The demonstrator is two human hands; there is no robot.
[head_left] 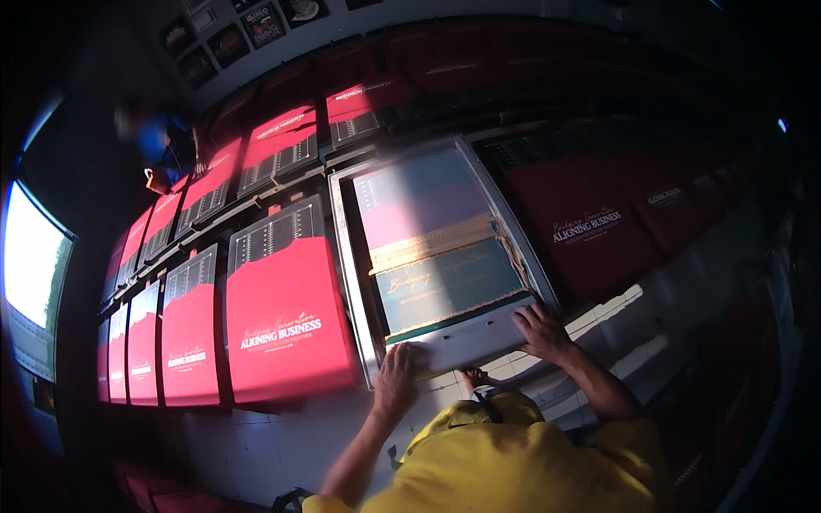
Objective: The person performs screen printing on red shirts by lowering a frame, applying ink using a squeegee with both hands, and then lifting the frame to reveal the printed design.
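Note:
In front of me lies a screen-printing frame [355, 299], a pale-edged rectangle with a mesh in the middle. Script lettering shows on the mesh's teal lower part, and a ragged tan band crosses above it. My left hand [396, 376] grips the frame's near left corner, fingers over the edge. At the near right corner, my right hand [544, 333] holds the same edge with its fingers bent over it. The thumbs' hold underneath is mostly hidden. What lies beneath the frame is only partly visible through the mesh.
Red-and-black printed fabric panels [286, 329] lie in rows to the left and beyond. More red panels [590, 214] sit in shadow at right. Another person [162, 141], blurred, stands at far left by the panels. A bright window [38, 274] is at left; framed pictures [229, 44] hang behind.

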